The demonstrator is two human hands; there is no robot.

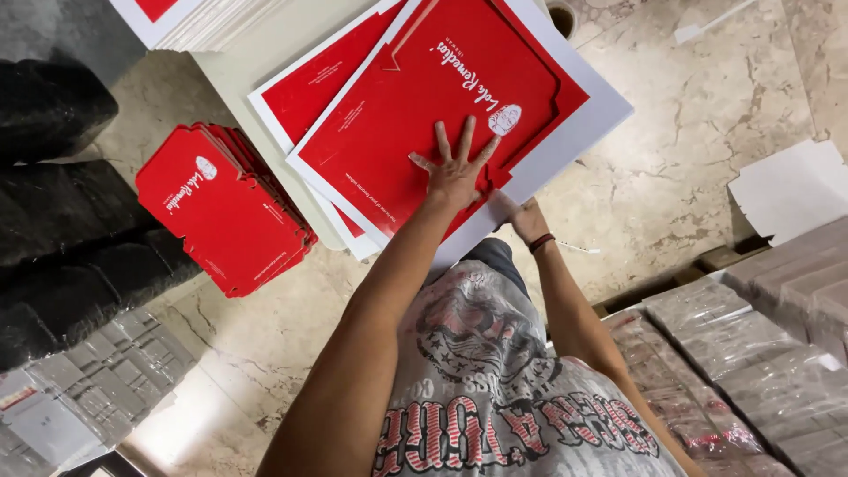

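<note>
A large red printed cardboard sheet (415, 97) with a white border lies on top of a beige table (256, 62), its corner hanging over the edge. My left hand (455, 170) presses flat on the red face with its fingers spread. My right hand (523, 216), with a dark band at the wrist, grips the sheet's white edge from below and is partly hidden by it. A second red sheet (309, 88) lies under the first, shifted to the left.
A stack of red die-cut cardboard blanks (221, 212) lies beside the table on the marble floor. More sheets (203, 18) are piled at the table's far end. Plastic-wrapped bundles (733, 353) fill the right, a white sheet (786, 185) lies beyond them, and black bundles (53, 221) are at the left.
</note>
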